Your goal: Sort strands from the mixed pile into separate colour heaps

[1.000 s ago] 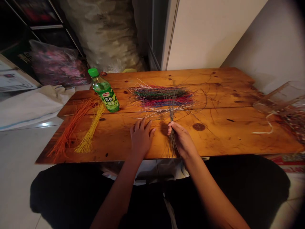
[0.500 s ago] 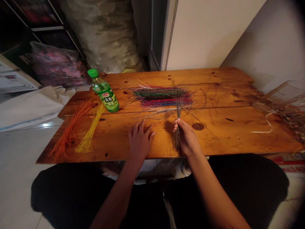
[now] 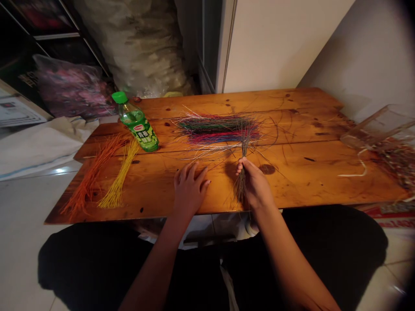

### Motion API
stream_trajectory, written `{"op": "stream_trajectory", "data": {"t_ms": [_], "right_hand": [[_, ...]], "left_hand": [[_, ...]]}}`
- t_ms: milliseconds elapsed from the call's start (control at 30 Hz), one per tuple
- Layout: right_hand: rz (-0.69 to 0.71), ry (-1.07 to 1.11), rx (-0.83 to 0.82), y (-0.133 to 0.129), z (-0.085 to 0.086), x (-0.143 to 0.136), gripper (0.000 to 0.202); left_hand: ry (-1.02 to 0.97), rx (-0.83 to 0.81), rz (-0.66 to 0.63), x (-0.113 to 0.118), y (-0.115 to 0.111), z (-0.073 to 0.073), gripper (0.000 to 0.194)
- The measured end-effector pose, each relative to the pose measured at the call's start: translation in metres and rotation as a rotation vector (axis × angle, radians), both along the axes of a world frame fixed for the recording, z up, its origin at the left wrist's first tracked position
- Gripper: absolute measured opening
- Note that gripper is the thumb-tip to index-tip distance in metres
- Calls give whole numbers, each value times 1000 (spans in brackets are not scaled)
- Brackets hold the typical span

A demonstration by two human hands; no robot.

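To the right of the green-capped drink bottle (image 3: 140, 127), and nearer to us, our two hands are apart. Our right hand (image 3: 258, 185), the farther from the bottle, is clamped around a bundle of thin dark strands (image 3: 245, 144), whose ends fan out above and below our grip. Our left hand (image 3: 189, 189), closer to the bottle, lies palm down over the wooden tabletop (image 3: 308, 185), its fingers loosely spread. Right of the bottle we also see green strands (image 3: 210, 125), red and blue strands (image 3: 209, 138) and white strands (image 3: 210, 150), laid crosswise. Our bundle's upper ends overlap these in our view; whether they touch we cannot tell. On our side of the bottle lie a bundle of yellow strands (image 3: 119, 179) and, farther left, a bundle of orange strands (image 3: 92, 177). Far to the bottle's right are a white cord (image 3: 352, 175) and a clear plastic container (image 3: 372, 129). Behind the bottle, to its left, sits a clear bag with pink contents (image 3: 71, 88).
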State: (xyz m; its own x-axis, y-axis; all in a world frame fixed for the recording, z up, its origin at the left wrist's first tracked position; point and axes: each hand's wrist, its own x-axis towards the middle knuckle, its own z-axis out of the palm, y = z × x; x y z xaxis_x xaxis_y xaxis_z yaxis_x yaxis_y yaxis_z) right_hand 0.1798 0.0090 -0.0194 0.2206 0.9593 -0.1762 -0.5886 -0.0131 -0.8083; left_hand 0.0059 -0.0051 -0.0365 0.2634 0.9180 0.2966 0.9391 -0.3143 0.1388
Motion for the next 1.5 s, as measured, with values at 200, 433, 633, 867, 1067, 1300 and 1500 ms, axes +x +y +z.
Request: {"op": "stream_trajectory", "data": {"t_ms": [200,433,633,867,1067,1300,1500], "right_hand": [[3,16,-11,0,0,0,16],[-3,12,-18,-1,1,0,20],[8,-4,-23,0,-4,2,21],[15,36,-33,2,-7,4,17],[6,71,-45,2,-8,5,18],[11,135,-57,2,-7,4,16],[22,192,-66,2,-8,0,14]], "left_hand": [[-13,-19,17,0,1,-3,41],[-5,-34,13,0,-1,-2,37],[9,-77,3,-1,-11,-4,41],[-59,46,14,-21,-12,10,33],[-145,64,-18,-15,-14,12,40],[3,-155,-51,19,-32,-7,60],[98,-214,-64,34,-59,-5,68]]}}
